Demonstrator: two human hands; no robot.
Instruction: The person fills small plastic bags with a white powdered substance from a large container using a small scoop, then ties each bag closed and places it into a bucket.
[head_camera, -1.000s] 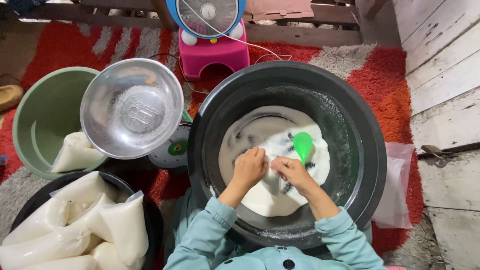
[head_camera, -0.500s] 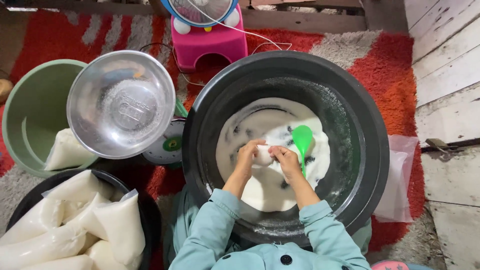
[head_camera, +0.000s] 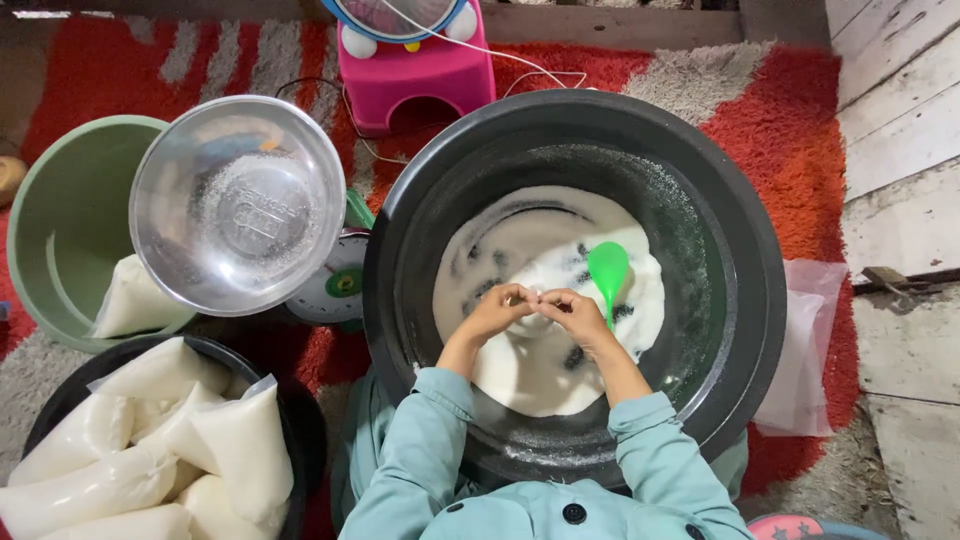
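A person in a pale teal jacket is working over a large black basin (head_camera: 745, 250) that is sitting on a red and grey rug (head_camera: 800, 120), with both hands meeting above the white liquid (head_camera: 540, 240) pooled in its middle. The left hand (head_camera: 497, 310) and right hand (head_camera: 575, 312) are pressing fingertip to fingertip, pinching something small and pale between them; whether it is the neck of a bag cannot be told from this view. A green scoop (head_camera: 607, 270) is resting in the liquid just beside the right hand, toward the basin's far right side, untouched.

Much of the bagging appears done: a black tub (head_camera: 300, 440) at the near left corner of the rug is holding a heap of filled, white plastic bags (head_camera: 235, 450), and one more filled bag (head_camera: 125, 300) is lying in the green bucket (head_camera: 60, 210) at the far left. A steel bowl (head_camera: 238, 205) is sitting on a weighing scale (head_camera: 335, 290) between bucket and basin. A good pool of liquid is remaining in the basin, and flat empty bags (head_camera: 805, 350) are waiting by its right rim, so more filling seems left.
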